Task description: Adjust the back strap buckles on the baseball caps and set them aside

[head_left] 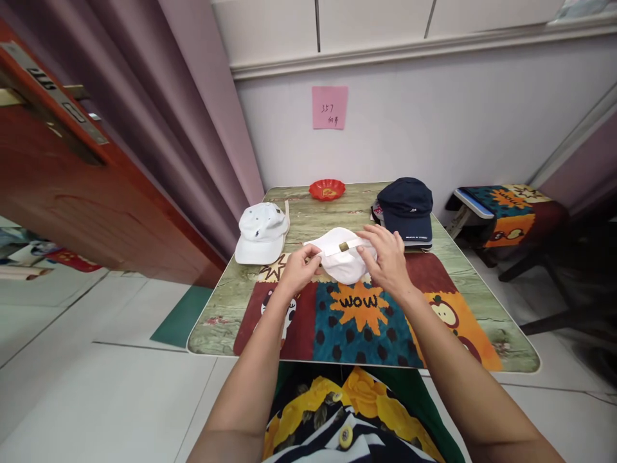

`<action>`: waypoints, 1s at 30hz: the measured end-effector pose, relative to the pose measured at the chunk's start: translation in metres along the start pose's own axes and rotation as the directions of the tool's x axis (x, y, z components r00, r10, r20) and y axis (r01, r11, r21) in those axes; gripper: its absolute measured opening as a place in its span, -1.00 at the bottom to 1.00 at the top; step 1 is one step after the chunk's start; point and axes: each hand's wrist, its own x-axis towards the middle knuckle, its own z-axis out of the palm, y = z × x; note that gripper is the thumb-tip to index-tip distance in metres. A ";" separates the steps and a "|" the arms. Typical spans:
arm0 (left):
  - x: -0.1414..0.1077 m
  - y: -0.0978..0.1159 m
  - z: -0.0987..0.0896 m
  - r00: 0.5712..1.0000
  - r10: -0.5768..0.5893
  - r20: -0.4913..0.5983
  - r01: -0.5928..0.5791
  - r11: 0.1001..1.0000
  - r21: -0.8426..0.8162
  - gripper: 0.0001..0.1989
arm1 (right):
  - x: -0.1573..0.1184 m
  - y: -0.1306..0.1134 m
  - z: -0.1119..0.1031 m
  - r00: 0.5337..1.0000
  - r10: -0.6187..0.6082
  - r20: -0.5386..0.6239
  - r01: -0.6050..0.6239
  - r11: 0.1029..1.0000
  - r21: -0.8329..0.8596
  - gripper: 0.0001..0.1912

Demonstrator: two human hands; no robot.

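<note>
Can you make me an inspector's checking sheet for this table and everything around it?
Surface: wood-patterned table, with a colourful mat on it.
Things: white cap held with its buckle facing up; pale cap to the left; navy cap to the right.
Clutter: red dish near the back edge.
Grips: left grip pinches one side of the white cap; right grip holds the other.
Cables: nothing seen.
Surroundings: pink note on the wall; purple curtain and reddish door at left.
</note>
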 end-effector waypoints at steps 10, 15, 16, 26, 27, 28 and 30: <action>0.004 0.025 0.014 0.977 0.025 0.211 -0.024 1.000 -0.006 -0.78 | 0.003 0.001 0.023 0.995 0.079 0.060 -0.084 0.994 0.070 -0.79; 0.008 0.023 0.021 0.975 0.031 0.218 -0.014 0.997 -0.077 -0.79 | 0.003 -0.003 0.022 0.998 0.051 0.042 -0.057 0.987 0.148 -0.80; 0.008 0.021 0.021 0.978 0.032 0.206 -0.012 0.995 -0.096 -0.78 | 0.002 -0.003 0.023 0.998 0.050 0.041 -0.056 0.986 0.158 -0.80; 0.004 0.015 0.021 0.995 -0.019 0.097 0.033 0.989 -0.146 -0.66 | -0.005 -0.012 0.031 0.995 0.030 0.095 -0.035 0.998 0.060 -0.80; 0.003 0.015 0.019 0.994 -0.016 0.111 0.032 0.988 -0.153 -0.66 | -0.004 -0.012 0.030 0.996 0.031 0.082 -0.032 0.999 0.010 -0.81; 0.003 0.015 0.017 0.991 -0.009 0.131 0.030 0.987 -0.158 -0.66 | -0.003 -0.010 0.028 0.998 0.041 0.056 -0.038 0.998 -0.049 -0.82; 0.002 0.015 0.011 0.985 0.010 0.174 0.018 0.986 -0.163 -0.68 | 0.002 -0.002 0.024 0.993 0.109 -0.035 -0.113 0.982 -0.149 -0.83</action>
